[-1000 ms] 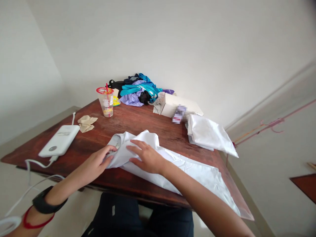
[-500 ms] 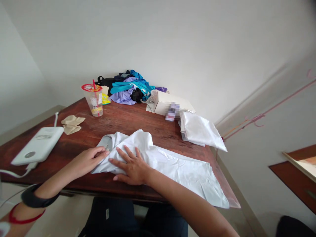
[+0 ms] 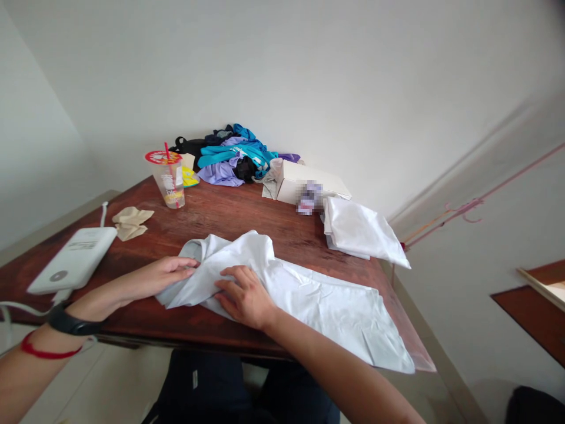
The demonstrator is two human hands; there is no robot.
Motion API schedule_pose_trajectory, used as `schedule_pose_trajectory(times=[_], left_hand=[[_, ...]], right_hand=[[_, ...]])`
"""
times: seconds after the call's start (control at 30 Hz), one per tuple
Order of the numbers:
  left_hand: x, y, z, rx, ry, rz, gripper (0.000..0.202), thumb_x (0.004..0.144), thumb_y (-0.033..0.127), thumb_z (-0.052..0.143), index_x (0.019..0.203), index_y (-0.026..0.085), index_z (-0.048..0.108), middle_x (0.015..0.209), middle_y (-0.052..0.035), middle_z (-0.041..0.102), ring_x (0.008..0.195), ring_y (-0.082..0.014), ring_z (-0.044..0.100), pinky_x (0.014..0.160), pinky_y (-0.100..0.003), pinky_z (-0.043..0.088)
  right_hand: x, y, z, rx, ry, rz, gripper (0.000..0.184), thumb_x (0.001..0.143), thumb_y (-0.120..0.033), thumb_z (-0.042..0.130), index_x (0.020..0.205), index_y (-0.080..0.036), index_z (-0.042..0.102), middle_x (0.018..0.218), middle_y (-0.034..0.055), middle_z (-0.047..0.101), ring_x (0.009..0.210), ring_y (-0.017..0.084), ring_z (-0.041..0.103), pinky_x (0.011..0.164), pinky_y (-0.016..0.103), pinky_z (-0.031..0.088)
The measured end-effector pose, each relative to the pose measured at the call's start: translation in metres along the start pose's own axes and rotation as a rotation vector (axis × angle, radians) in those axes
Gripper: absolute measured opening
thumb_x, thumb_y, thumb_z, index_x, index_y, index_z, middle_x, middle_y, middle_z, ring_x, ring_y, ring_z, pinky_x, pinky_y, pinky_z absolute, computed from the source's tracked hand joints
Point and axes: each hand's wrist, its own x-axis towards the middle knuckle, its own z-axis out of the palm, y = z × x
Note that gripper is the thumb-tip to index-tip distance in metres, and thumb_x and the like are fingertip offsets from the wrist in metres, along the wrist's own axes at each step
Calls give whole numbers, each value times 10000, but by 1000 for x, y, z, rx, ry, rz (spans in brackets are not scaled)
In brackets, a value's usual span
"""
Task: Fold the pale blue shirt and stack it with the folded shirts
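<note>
A white garment (image 3: pixel 309 294) lies stretched across the front of the table, flat toward the right and bunched in loose folds toward the left. At its left end, my left hand (image 3: pixel 170 275) rests with fingers stretched out over the edge of the cloth. My right hand (image 3: pixel 247 297) is on top of the bunched part, its fingers bent and slightly apart, with no cloth gripped in them. The garment's exact kind does not show.
On the wooden table (image 3: pixel 212 212) stand a plastic cup (image 3: pixel 171 182), a white power bank (image 3: pixel 73 259) with cables and a crumpled brown napkin (image 3: pixel 131 222). Toward the back are a clothes heap (image 3: pixel 238 156), a white box (image 3: pixel 313 176) and folded white cloth (image 3: pixel 364 229).
My right hand has drawn its spread fingers in and shifted slightly right. My left fingers have straightened from a pinch at the cloth's edge. The view has shifted slightly.
</note>
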Motion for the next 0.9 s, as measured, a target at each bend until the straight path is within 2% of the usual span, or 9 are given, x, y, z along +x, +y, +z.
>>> schedule_pose_trajectory(times=[0.07, 0.1, 0.2, 0.27, 0.33, 0.4, 0.63, 0.77, 0.9], left_hand=[[-1, -2, 0, -47, -107, -17, 469, 742, 597, 636, 1054, 257, 721, 936, -70, 773, 882, -320, 726, 758, -363, 597], [-2, -3, 2, -50, -126, -14, 445, 769, 569, 615, 1070, 250, 691, 920, -69, 764, 867, -313, 725, 752, -368, 596], [-8, -8, 12, 103, -50, 86, 268, 815, 444, 578, 973, 232, 622, 940, -67, 730, 876, -285, 715, 789, -360, 583], [-15, -12, 18, 275, 3, 222, 155, 825, 350, 568, 905, 229, 623, 1111, -85, 706, 1005, -281, 702, 903, -358, 556], [-23, -15, 21, 430, 22, 343, 149, 828, 287, 560, 924, 234, 662, 1287, -87, 653, 1141, -286, 669, 998, -354, 516], [-29, -15, 22, 547, 37, 406, 215, 828, 256, 567, 1006, 240, 686, 1376, -87, 611, 1212, -292, 643, 1029, -352, 502], [-28, 6, 21, 850, 0, 414, 415, 811, 87, 526, 1178, 209, 676, 1258, -113, 682, 1098, -286, 691, 860, -353, 576], [-25, 14, 23, 916, -28, 380, 497, 763, 59, 532, 1216, 207, 676, 1295, -126, 671, 1092, -305, 693, 791, -369, 596], [-22, 12, 24, 901, 0, 374, 520, 758, 5, 488, 1189, 215, 687, 1286, -135, 667, 1019, -290, 712, 726, -357, 590]], right_hand=[[0, 0, 1, -9, -18, -18, 328, 1058, -404, 486, 1245, -208, 672, 1330, 106, 647, 1169, 239, 584, 987, 389, 475], [0, 0, 1, -13, -39, -32, 326, 1062, -398, 482, 1247, -209, 671, 1304, 97, 659, 1144, 231, 588, 968, 378, 477], [1, 1, 1, -27, -92, -63, 317, 1071, -385, 470, 1247, -212, 668, 1233, 69, 686, 1094, 210, 593, 950, 352, 474], [2, 2, 2, -35, -94, -76, 303, 1072, -374, 470, 1237, -213, 666, 1192, 56, 696, 1083, 203, 591, 952, 345, 469], [2, 3, 4, -39, -83, -98, 280, 1065, -356, 487, 1223, -211, 666, 1152, 50, 701, 1066, 200, 593, 942, 337, 468], [2, 5, 6, -42, -69, -115, 254, 1052, -336, 514, 1208, -207, 667, 1123, 49, 701, 1042, 199, 596, 925, 333, 471], [2, 3, 4, -28, -15, -102, 245, 1037, -325, 533, 1208, -208, 664, 1204, 61, 683, 1056, 206, 604, 927, 335, 495], [2, 2, 4, -18, 32, -112, 283, 1023, -325, 548, 1237, -190, 674, 1353, 96, 623, 1150, 236, 588, 967, 366, 504], [2, 3, 5, -8, 47, -117, 291, 1006, -322, 562, 1219, -173, 693, 1369, 109, 610, 1148, 250, 593, 969, 381, 512]])
